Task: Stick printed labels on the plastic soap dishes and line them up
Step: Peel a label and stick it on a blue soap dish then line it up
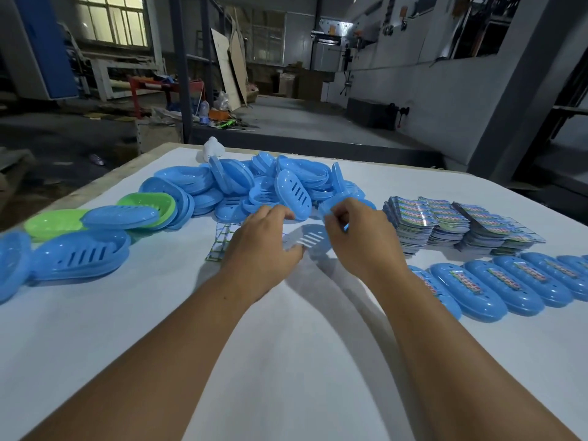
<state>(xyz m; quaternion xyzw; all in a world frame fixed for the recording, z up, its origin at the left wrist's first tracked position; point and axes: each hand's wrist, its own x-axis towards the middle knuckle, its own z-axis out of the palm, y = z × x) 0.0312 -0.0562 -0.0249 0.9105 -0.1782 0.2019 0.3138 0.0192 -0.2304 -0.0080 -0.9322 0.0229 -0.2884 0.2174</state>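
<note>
Many glossy blue soap dishes [254,183], slotted bases

Both forearms bare (no sleeves, rings or watch showing).

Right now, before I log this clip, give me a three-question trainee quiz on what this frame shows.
1. True or false: the labelled blue dishes lie in a row at the table's right.
2. Which colour besides blue appears among the unlabelled dishes: A red, B green, C yellow?
3. What lies behind that row, right of the right hand?

Key: 1 true. 2 B, a green dish at the left. 3 Stacks of printed labels.
</note>
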